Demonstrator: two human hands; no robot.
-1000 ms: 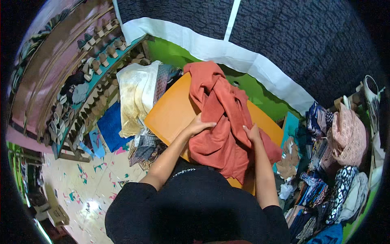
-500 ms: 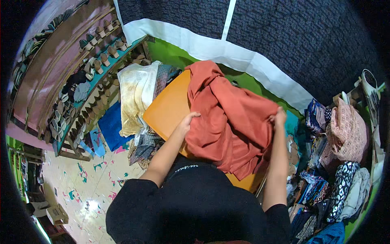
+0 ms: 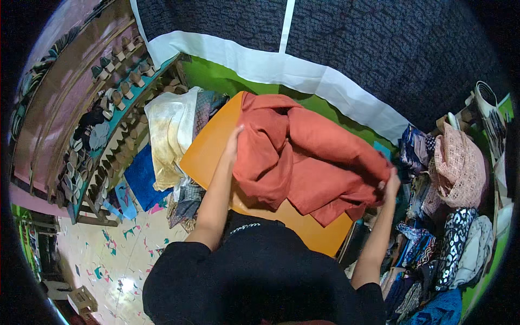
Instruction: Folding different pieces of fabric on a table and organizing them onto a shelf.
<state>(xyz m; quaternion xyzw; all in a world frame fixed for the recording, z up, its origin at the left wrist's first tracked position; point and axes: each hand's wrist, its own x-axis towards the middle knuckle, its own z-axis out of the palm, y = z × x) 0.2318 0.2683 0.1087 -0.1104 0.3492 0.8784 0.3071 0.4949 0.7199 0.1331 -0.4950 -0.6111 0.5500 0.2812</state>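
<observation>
A large rust-red cloth (image 3: 319, 162) lies bunched and folded over an orange tabletop (image 3: 208, 154), draping toward my body. At the cloth's left edge, my left hand (image 3: 236, 142) grips the fabric, its fingertips partly tucked into the folds. Farther right, my right hand (image 3: 391, 185) is closed on the cloth's right end and holds it out past the tabletop's side. Between my hands the fabric shows a thick roll at the back and loose pointed corners in front.
Left of the tabletop hang a cream-yellow cloth (image 3: 170, 130) and a blue cloth (image 3: 145, 176). A shoe rack (image 3: 116, 127) stands beyond. Heaped clothes (image 3: 417, 244) and a pink knitted cloth (image 3: 460, 165) crowd the right. Scraps litter the floor (image 3: 122, 254). A dark curtain (image 3: 368, 59) hangs behind.
My hands have spread apart, the left one outward and up, the right one outward and slightly down. The cloth is stretched wider, and its front edge has drawn back, baring more orange tabletop.
</observation>
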